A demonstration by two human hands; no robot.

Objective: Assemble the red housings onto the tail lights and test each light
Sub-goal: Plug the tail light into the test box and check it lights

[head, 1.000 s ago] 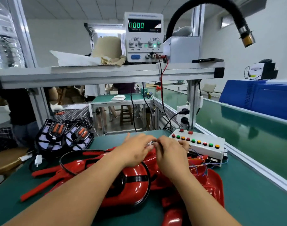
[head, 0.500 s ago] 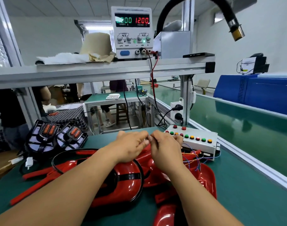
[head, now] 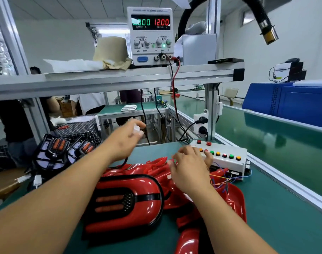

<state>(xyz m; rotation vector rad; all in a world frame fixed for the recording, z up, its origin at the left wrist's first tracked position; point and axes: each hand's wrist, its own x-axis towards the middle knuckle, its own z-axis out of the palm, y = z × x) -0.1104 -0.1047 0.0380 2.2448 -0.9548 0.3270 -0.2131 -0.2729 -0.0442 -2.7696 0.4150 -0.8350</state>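
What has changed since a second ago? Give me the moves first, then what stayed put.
The hands, pinched together before, have parted. The left hand rose away, holding a small white plug. The right hand let go and moved right, with its fingers now on the button box. The tail light, housings and box stayed put.

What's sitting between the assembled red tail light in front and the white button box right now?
Head view: loose red plastic housings and thin coloured wires beside the white button box, with the right hand over them.
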